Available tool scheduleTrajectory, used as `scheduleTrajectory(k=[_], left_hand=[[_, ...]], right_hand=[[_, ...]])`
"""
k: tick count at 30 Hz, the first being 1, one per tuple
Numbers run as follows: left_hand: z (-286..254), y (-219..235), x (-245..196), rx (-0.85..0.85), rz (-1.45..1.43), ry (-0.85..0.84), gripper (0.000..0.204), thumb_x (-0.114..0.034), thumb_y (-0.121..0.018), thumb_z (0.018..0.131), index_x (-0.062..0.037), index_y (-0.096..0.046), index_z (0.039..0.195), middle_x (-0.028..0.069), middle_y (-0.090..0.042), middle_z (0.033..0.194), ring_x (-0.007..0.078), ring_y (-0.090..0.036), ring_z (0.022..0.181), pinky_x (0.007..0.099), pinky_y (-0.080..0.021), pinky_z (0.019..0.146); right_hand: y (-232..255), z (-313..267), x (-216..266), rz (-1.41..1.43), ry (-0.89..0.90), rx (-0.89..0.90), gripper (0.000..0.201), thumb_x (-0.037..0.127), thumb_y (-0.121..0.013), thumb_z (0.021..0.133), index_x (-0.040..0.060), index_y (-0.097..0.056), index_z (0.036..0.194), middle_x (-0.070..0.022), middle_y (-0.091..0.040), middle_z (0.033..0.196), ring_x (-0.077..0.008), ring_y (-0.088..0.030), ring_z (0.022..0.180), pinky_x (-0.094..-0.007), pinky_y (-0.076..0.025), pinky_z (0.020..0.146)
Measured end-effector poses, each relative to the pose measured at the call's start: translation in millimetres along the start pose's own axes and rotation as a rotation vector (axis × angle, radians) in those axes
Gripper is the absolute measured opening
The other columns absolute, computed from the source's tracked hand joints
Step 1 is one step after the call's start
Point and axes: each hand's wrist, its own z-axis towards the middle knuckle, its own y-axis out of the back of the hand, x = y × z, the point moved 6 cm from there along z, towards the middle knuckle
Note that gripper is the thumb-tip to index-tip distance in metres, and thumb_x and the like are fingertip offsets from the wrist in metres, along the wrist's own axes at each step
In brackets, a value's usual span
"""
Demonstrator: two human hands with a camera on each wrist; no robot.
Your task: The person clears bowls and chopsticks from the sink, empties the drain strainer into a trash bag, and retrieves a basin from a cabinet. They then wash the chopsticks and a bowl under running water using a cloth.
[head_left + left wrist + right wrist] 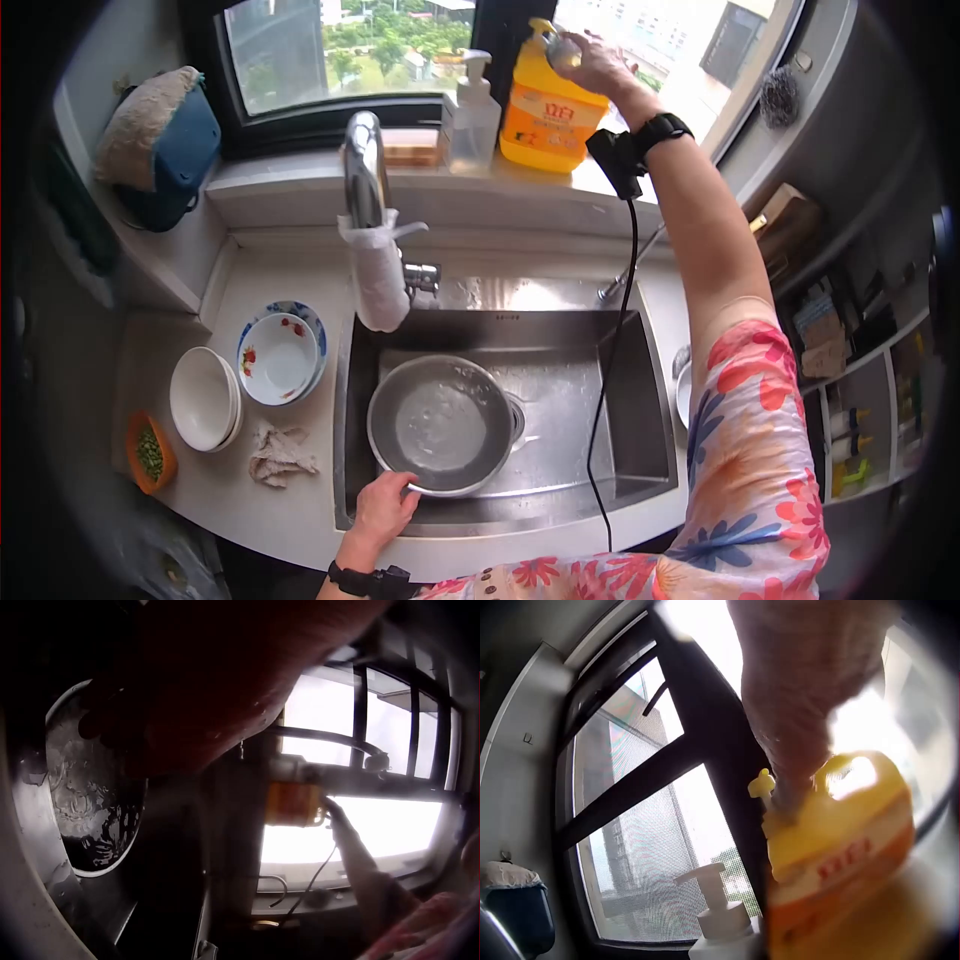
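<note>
A round metal basin [440, 425] holding water sits in the sink; its rippled water [86, 802] shows in the left wrist view. My left hand [385, 508] grips the basin's near rim with fingers over the edge. On the windowsill stands a large yellow bottle [545, 125] with a yellow pump [763, 784]. My right hand [600, 68] is curled at the bottle's neck, just right of the pump; its fingertips are partly hidden in the right wrist view. A small round greyish thing [563, 53] shows by those fingers; what it is cannot be told.
A clear pump bottle [474, 120] stands left of the yellow one. The faucet [367, 180] rises behind the sink [570, 480]. Left of it are white bowls [203, 400], patterned bowls [280, 360], a cloth [281, 455] and an orange bowl [136, 462] of chopped greens. A black cable [603, 400] crosses the sink.
</note>
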Motion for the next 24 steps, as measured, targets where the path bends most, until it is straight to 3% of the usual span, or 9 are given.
scheduleTrajectory(k=[2,3,7,10,11,15,19,21,24], left_hand=[[3.8,2.0,-3.5,-0.021,-0.030,-0.018,0.020,-0.013,-0.062,0.072,-0.0066,-0.062,0.091,0.0109,-0.059,0.080,0.0250,-0.059,0.066,0.0345,-0.047,0.062],[5.0,0.3,-5.1,-0.011,-0.056,-0.011,0.021,-0.011,-0.063,0.072,-0.0054,-0.061,0.092,0.0113,-0.059,0.080,0.0241,-0.059,0.065,0.0334,-0.047,0.061],[11.7,-4.9,-10.8,0.010,-0.114,-0.053,0.023,-0.005,-0.062,0.071,-0.0017,-0.059,0.094,0.0119,-0.058,0.081,0.0206,-0.057,0.060,0.0302,-0.046,0.058],[15.8,-9.2,-17.1,0.052,-0.087,-0.080,0.022,-0.004,-0.062,0.071,-0.0016,-0.059,0.093,0.0116,-0.058,0.082,0.0201,-0.057,0.060,0.0296,-0.046,0.058],[16.8,-11.0,-21.3,0.061,-0.065,-0.107,0.022,-0.004,-0.062,0.072,-0.0016,-0.059,0.093,0.0116,-0.058,0.082,0.0201,-0.057,0.060,0.0294,-0.046,0.058],[20.1,-15.0,-45.3,0.094,-0.040,-0.135,0.022,-0.005,-0.062,0.072,-0.0018,-0.059,0.093,0.0121,-0.059,0.083,0.0208,-0.058,0.060,0.0294,-0.047,0.058],[19.1,-17.0,-55.9,0.084,-0.005,-0.171,0.022,-0.005,-0.062,0.072,-0.0017,-0.059,0.093,0.0121,-0.059,0.082,0.0212,-0.058,0.060,0.0298,-0.047,0.058],[17.5,-16.7,-60.4,0.081,0.001,-0.176,0.022,-0.006,-0.062,0.072,-0.0017,-0.059,0.093,0.0119,-0.059,0.081,0.0213,-0.058,0.061,0.0304,-0.047,0.058],[17.9,-20.5,-61.5,0.099,0.002,-0.130,0.022,-0.006,-0.062,0.072,-0.0023,-0.060,0.094,0.0118,-0.059,0.081,0.0218,-0.058,0.060,0.0308,-0.046,0.058]], right_hand=[[16.5,-21.8,-17.0,0.068,0.192,-0.194,0.050,0.040,-0.058,0.070,0.0187,-0.055,0.115,-0.0141,-0.057,0.110,-0.0311,-0.054,0.102,-0.0454,-0.042,0.087],[12.7,-54.8,-45.0,0.033,0.134,-0.125,0.050,0.040,-0.058,0.070,0.0187,-0.055,0.115,-0.0141,-0.057,0.110,-0.0311,-0.054,0.102,-0.0454,-0.042,0.087],[7.4,-175.9,-86.3,0.130,0.212,0.535,0.029,0.029,-0.059,0.076,0.0074,-0.063,0.095,-0.0100,-0.065,0.082,-0.0222,-0.062,0.079,-0.0322,-0.049,0.070],[-34.2,-284.8,-157.5,0.012,-0.036,1.069,0.026,0.023,-0.061,0.076,0.0034,-0.065,0.092,-0.0113,-0.065,0.089,-0.0213,-0.062,0.083,-0.0312,-0.049,0.076],[-49.0,-311.0,-183.8,0.000,-0.095,1.105,0.029,0.024,-0.061,0.074,0.0038,-0.065,0.094,-0.0129,-0.065,0.089,-0.0236,-0.062,0.085,-0.0325,-0.049,0.077],[-90.8,-381.1,-272.7,-0.375,-0.398,1.149,0.036,0.029,-0.062,0.069,0.0086,-0.063,0.099,-0.0134,-0.063,0.094,-0.0292,-0.059,0.091,-0.0351,-0.047,0.079],[-118.6,-420.0,-318.2,-0.300,-0.483,1.053,0.028,0.026,-0.063,0.067,0.0067,-0.065,0.087,-0.0134,-0.063,0.089,-0.0275,-0.061,0.084,-0.0346,-0.048,0.072],[-101.2,-405.6,-319.3,0.012,-0.597,0.735,0.025,0.024,-0.064,0.068,0.0040,-0.065,0.083,-0.0129,-0.063,0.079,-0.0241,-0.061,0.071,-0.0336,-0.047,0.065],[-73.5,-384.0,-294.5,0.555,-0.784,0.633,0.025,0.027,-0.060,0.082,0.0022,-0.060,0.081,-0.0021,-0.057,0.069,-0.0116,-0.054,0.062,-0.0257,-0.045,0.056]])
